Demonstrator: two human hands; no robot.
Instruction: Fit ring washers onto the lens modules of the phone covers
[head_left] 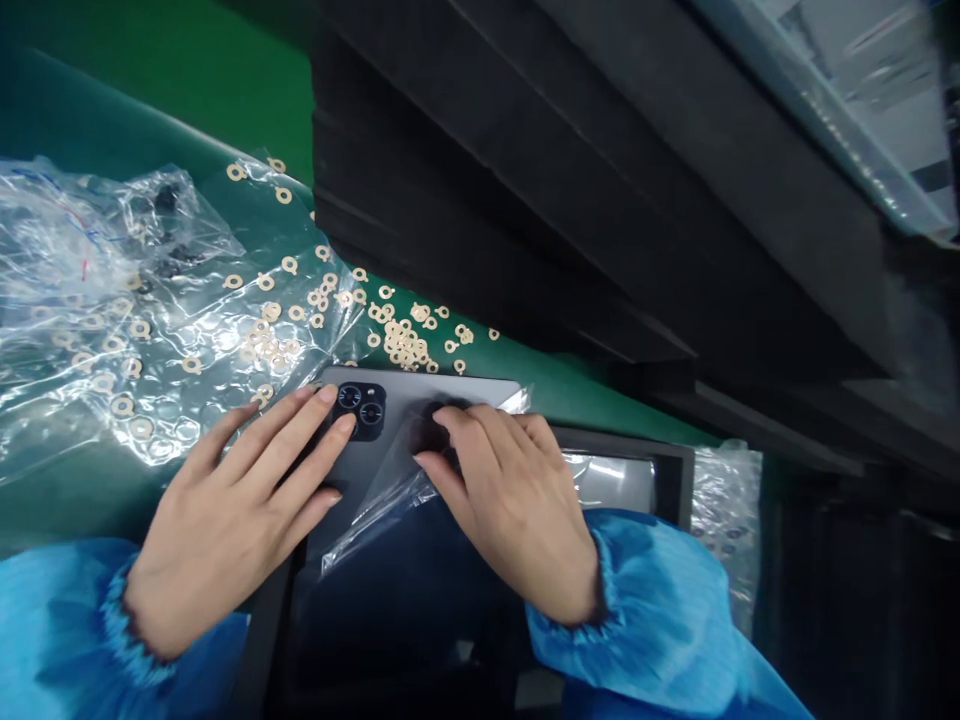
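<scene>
Both hands are lying spread on the grey tablet, near the counter edge: the left hand is steadying its camera corner, while the right hand is pressing the clear film flat.

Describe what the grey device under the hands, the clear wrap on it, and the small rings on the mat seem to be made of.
Grey device: likely matte metal or plastic; smooth, even sheen.
Clear wrap: thin plastic film; transparent, creased, glinting.
Small rings: pale tan, flat; possibly paper or adhesive-backed film, unclear.
Left hand and right hand rest on the device.
</scene>
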